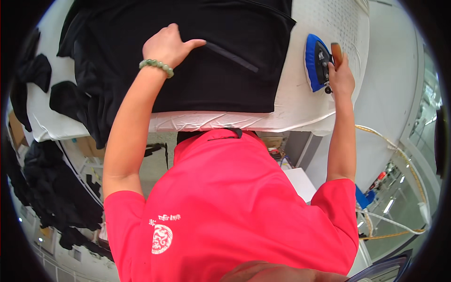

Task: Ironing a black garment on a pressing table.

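A black garment [188, 89] is spread over the white padded ironing table in front of me. On its surface runs a slanted, slightly shinier dark strip [232, 57], like a pocket welt. My left hand [167, 46], with a green bead bracelet at the wrist, rests on the garment. Its thumb stretches out to the strip's upper left end; some fingers are hidden behind the hand. At the right, my right hand [342, 77] grips the brown handle of an iron [319, 63] that has a blue cover round its base. The iron stands beside the garment, apart from it.
The white padded table [300, 105] ends just in front of my body. More black cloth pieces [35, 73] lie at the left edge, and a black heap [56, 183] is below them. A hose and cord [404, 160] loop down at the right.
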Demonstrator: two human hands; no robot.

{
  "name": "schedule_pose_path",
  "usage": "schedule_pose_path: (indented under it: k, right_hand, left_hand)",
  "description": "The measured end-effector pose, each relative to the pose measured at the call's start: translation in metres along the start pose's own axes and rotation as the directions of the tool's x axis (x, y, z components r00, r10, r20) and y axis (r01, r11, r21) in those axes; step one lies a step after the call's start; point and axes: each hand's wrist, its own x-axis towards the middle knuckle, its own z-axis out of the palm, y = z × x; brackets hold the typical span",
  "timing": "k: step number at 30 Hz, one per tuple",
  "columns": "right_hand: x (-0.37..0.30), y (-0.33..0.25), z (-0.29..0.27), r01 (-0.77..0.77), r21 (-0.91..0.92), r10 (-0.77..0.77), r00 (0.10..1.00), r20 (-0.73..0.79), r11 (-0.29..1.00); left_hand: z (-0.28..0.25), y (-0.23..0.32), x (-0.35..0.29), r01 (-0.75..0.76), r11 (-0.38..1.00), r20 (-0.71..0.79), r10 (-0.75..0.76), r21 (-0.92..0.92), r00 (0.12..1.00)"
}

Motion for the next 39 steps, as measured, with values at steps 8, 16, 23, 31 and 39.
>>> schedule_pose_path:
  k: [8,16,23,31,39]
  right_hand:
    - [-0.075,-0.106,0.036,-0.307,0.422,0.082,0.878,0.472,0.853]
    - [-0.067,-0.101,0.094,-0.453,0.655,-0.051,0.799,0.599,0.605]
    - [-0.064,-0.105,0.081,-0.525,0.693,-0.211,0.701,0.681,0.494]
    - [-0.063,-0.112,0.075,-0.692,0.674,-0.323,0.596,0.736,0.259]
    - [-0.075,-0.127,0.05,-0.402,0.887,-0.256,0.854,0.453,0.228]
  left_hand:
    - [-0.018,0.018,0.022,0.11,0.99,0.239,-0.128,0.09,0.963]
    - [-0.018,0.024,0.031,0.091,0.989,0.328,-0.124,0.115,0.937]
    - [-0.021,0.029,0.038,0.149,0.969,0.392,-0.216,0.196,0.894]
    - [-0.014,0.033,0.041,0.207,0.946,0.334,-0.285,0.25,0.898]
    - [-0.02,0.052,0.046,0.281,0.912,0.364,-0.381,0.299,0.85]
